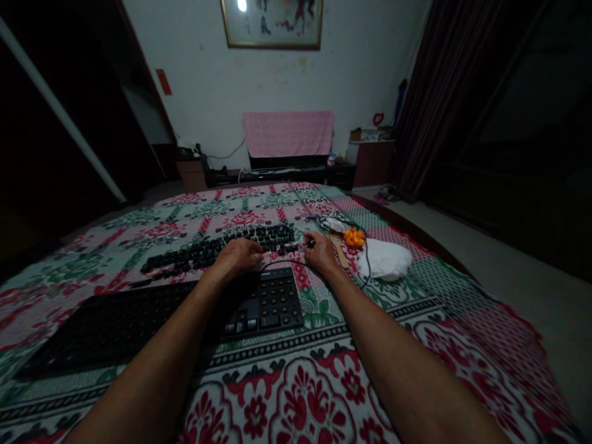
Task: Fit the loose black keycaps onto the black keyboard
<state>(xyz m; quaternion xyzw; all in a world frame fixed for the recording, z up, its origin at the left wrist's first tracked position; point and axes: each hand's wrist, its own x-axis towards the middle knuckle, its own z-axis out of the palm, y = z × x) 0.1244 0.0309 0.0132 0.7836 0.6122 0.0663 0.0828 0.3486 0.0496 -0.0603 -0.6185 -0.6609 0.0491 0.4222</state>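
A black keyboard [277, 296] lies across the patterned cloth, most of its key posts bare and a few caps left near its front edge. Behind it, loose black keycaps [203, 250] are spread in rough rows. My left hand [238, 256] is over the keyboard's back edge beside these keycaps, its fingers curled together; whatever they hold is hidden. To the right of the keycaps, my right hand [321, 251] pinches a small black keycap [311, 244]. The keyboard's thin black cable [296, 262] runs between my hands toward the right.
Right of my right hand lie an orange bunched item [354, 237], a flat tan stick [341, 253] and a white cloth [386, 259]. The patterned tablecloth [296, 382] covers the table. Beyond it stands a low cabinet with a pink towel [289, 132] draped over a screen.
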